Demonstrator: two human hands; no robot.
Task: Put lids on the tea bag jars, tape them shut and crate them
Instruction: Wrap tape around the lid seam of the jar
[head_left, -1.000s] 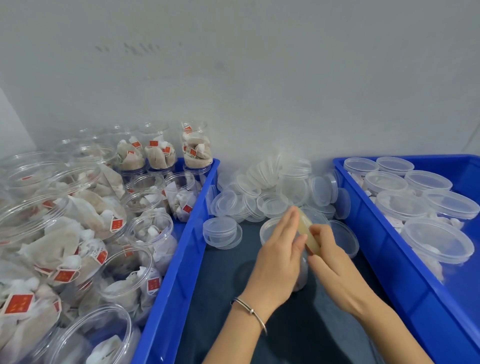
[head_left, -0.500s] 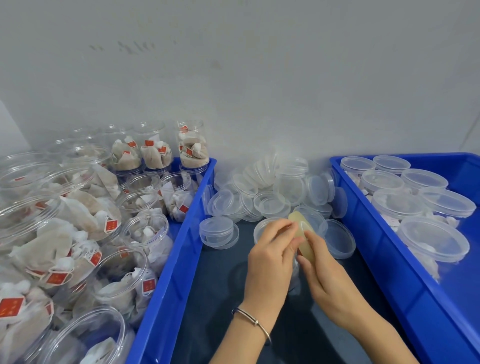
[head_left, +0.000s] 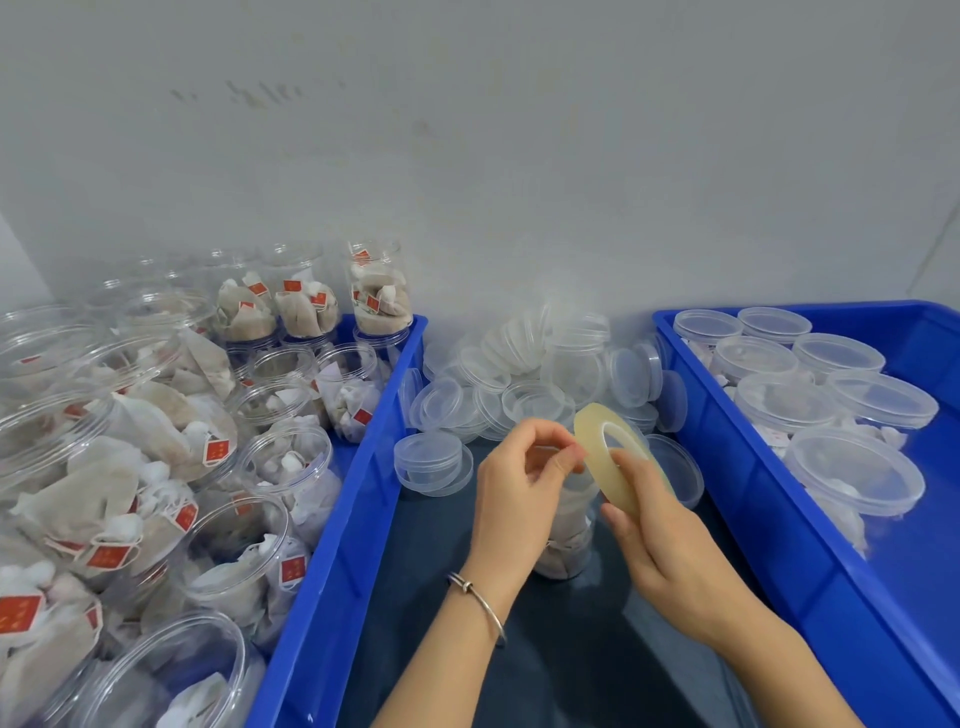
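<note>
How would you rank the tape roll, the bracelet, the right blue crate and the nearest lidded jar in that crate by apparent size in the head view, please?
1. right blue crate
2. nearest lidded jar
3. tape roll
4. bracelet
The tape roll and bracelet look close in size; the roll is tilted, so their order is unsure.

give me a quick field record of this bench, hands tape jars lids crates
left hand: fingers pinch at the edge of the tape roll
right hand: holds the tape roll
tape roll: clear, yellowish, tilted, raised above the work jar
work jar: tea bags inside, on the dark mat between the hands; lid hidden
loose lids: heap by the wall
left crate: blue, open jars of tea bags
right crate: blue, lidded jars
bracelet: on the left wrist
</note>
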